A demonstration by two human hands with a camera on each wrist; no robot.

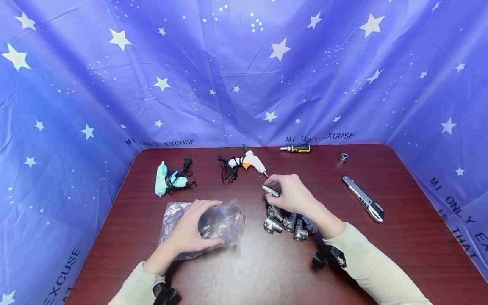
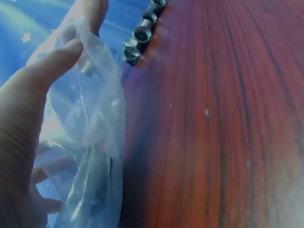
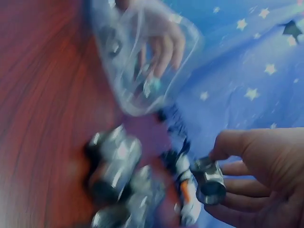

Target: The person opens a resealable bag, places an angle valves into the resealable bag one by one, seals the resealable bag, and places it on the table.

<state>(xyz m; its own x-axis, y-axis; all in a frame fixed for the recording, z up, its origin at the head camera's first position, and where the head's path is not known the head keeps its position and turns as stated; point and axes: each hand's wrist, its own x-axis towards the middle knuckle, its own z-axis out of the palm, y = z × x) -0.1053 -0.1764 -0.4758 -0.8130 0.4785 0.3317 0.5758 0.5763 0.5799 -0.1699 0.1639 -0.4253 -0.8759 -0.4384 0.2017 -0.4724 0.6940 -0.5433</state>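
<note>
My left hand lies on a clear plastic bag on the dark red table, fingers and thumb curved round the bag's bulge; the left wrist view shows the thumb pressing the bag film. My right hand hovers a little above the table and pinches one silver metal pipe fitting, also seen in the right wrist view as a fitting between thumb and fingers. Under that hand lies a small pile of similar metal fittings.
At the table's back lie a teal glue gun with cord, a white-and-orange glue gun, a black-and-yellow screwdriver and a small metal nut. A utility knife rests at the right. Starry blue cloth walls the table.
</note>
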